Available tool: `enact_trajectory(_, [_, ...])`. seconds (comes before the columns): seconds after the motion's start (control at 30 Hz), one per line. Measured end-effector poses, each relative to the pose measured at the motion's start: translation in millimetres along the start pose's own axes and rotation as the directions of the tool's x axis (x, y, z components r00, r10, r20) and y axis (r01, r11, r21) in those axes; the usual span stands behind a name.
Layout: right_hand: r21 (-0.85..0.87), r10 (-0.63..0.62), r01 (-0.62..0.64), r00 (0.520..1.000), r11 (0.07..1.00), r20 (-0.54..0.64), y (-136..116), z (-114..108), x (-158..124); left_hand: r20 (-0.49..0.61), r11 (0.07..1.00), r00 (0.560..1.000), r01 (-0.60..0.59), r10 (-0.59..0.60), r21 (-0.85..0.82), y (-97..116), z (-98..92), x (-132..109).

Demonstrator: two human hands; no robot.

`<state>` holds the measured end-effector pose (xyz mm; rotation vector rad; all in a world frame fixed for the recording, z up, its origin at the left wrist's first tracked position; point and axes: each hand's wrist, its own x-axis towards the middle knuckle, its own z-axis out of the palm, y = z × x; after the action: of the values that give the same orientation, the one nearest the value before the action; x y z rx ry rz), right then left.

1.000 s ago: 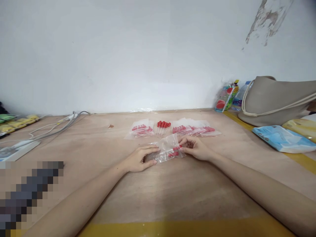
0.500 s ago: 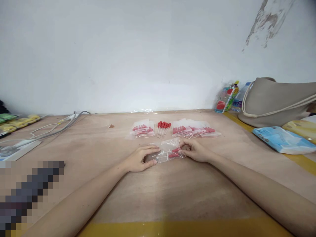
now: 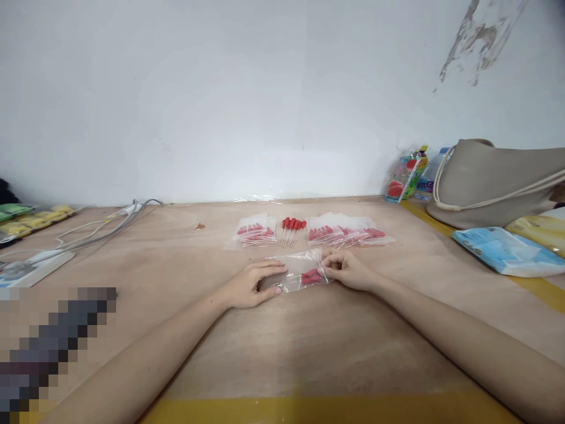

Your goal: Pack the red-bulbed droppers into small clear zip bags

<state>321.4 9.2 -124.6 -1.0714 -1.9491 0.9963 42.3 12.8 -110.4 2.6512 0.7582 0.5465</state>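
A clear plastic bag (image 3: 295,268) lies flat on the table between my hands. Inside it are droppers with red bulbs (image 3: 311,276) toward its right end and thin clear stems pointing left. My left hand (image 3: 249,284) rests on the bag's left end, fingers stretched and thumb apart. At the right end, my right hand (image 3: 346,269) pinches the bag's edge between thumb and fingers. Just beyond, several loose red-bulbed droppers (image 3: 293,226) lie side by side. Bagged droppers form a left pile (image 3: 256,231) and a wider right pile (image 3: 348,231).
Cables and a power strip (image 3: 37,265) lie at the left, near yellow and green packs (image 3: 33,222). On the right stand bottles (image 3: 404,176), a grey bag (image 3: 494,182) and a blue-white packet (image 3: 503,250). A wall (image 3: 220,106) rises behind the table.
The red bulbs inside the bag have come together, lying closer side by side. My right fingers have shifted slightly at the bag's end; my left hand is nearly still.
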Motion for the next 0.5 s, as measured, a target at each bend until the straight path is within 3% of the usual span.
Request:
enact_trajectory(0.13, [-0.018, 0.037, -0.035, 0.990, 0.999, 0.139, -4.9, -15.8, -0.7, 0.016, 1.000, 1.000, 0.011, -0.011, -0.001, -0.8, -0.1, -0.8])
enact_trajectory(0.2, [-0.056, 0.108, -0.102, 0.987, 0.993, 0.122, -10.6, -23.4, 2.8, 0.035, 1.000, 0.999, 0.018, -0.018, 0.002, -1.1, -0.3, -1.1])
enact_trajectory(0.27, [-0.140, 0.132, -0.134, 0.991, 0.981, -0.024, -17.9, -28.9, 10.8, 0.049, 1.000, 0.999, 0.015, -0.015, 0.004, -1.3, -0.5, -1.2])
enact_trajectory(0.37, [-0.338, 0.077, -0.168, 0.960, 0.926, -0.268, -26.2, -31.9, 32.9, 0.056, 1.000, 0.998, -0.004, 0.004, 0.006, -1.9, -0.6, -0.7])
enact_trajectory(0.43, [-0.488, 0.072, -0.243, 0.936, 0.838, -0.343, -27.2, -30.8, 53.1, 0.058, 1.000, 0.998, -0.010, 0.009, 0.009, -2.0, -0.4, -0.4])
enact_trajectory(0.5, [-0.618, 0.122, -0.372, 0.905, 0.693, -0.407, -24.5, -27.7, 74.9, 0.060, 1.000, 0.998, -0.009, 0.008, 0.010, -2.0, -0.1, -0.3])
